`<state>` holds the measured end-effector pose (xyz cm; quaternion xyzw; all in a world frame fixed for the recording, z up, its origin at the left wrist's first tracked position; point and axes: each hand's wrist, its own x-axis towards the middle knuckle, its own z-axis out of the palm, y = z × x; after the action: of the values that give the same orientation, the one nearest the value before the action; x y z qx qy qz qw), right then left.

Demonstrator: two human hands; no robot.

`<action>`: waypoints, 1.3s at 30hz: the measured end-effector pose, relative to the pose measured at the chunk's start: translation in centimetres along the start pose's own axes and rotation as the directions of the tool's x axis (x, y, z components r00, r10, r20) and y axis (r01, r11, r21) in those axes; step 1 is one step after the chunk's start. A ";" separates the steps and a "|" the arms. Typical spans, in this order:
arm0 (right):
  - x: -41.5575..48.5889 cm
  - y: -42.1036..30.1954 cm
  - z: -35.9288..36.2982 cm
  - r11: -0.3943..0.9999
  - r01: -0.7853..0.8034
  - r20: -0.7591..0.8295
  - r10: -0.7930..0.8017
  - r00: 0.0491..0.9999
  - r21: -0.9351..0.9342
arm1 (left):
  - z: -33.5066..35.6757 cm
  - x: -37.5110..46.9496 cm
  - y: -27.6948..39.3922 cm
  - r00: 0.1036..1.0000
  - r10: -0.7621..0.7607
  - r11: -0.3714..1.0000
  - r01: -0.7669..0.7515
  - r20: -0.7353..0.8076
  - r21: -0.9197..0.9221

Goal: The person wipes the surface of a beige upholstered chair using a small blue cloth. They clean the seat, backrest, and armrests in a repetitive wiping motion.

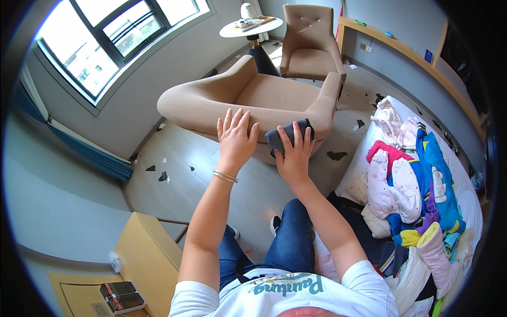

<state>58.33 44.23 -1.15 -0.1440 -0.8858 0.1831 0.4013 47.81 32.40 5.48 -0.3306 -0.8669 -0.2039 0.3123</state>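
Observation:
A tan upholstered armchair [273, 97] stands before me with its rounded back toward me. My left hand [236, 136], with thin bracelets at the wrist, is spread palm down at the top of that back, fingers apart and holding nothing. To the right of it, my right hand [294, 156] has a folded dark grey cloth [299, 130] under its fingers, at the outer side of the chair back. Part of the cloth is hidden by the fingers.
On the right, a white bed [358, 152] bears heaped children's clothes [396, 190]. Dark scraps [336, 155] lie on the floor. Beyond the armchair are a round table [227, 31] with a kettle [248, 11] and a second chair [309, 39]. A wooden cabinet [146, 241] stands lower left.

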 end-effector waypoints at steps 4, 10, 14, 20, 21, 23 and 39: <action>2.5 -1.9 1.1 0.987 0.132 0.009 -0.133 0.991 0.096 | 0.6 1.0 -0.8 0.996 -0.069 0.986 0.076 0.051 -0.151; 7.3 -4.3 2.5 0.925 0.283 -0.041 -0.282 0.958 0.255 | 0.7 2.0 -0.8 0.976 -0.213 0.952 0.216 0.034 -0.216; 6.4 -3.4 2.9 0.928 0.292 -0.172 -0.256 0.951 0.231 | 1.1 1.6 -0.5 0.980 -0.191 0.963 0.176 -0.055 -0.203; 4.1 0.1 3.1 0.953 0.290 -0.319 -0.248 0.915 0.089 | 1.7 0.5 0.3 0.982 -0.068 0.998 0.064 -0.174 -0.028; 3.9 0.9 3.1 0.956 0.287 -0.355 -0.247 0.902 0.065 | 1.9 0.3 0.3 0.982 -0.045 0.999 0.049 -0.183 0.017; 3.4 2.3 3.2 0.956 0.291 -0.422 -0.245 0.873 0.045 | 2.0 -0.2 -0.2 0.985 -0.016 1.000 0.015 -0.173 -0.007; 1.1 4.0 4.7 0.981 0.191 -0.582 -0.182 0.793 -0.048 | 3.9 -1.5 -4.1 0.830 0.399 0.910 -0.411 -0.389 0.058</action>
<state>54.44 47.26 -5.06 -0.1025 -0.7284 0.0957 0.6706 44.23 31.08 1.02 -0.4635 -0.6939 -0.2072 0.5107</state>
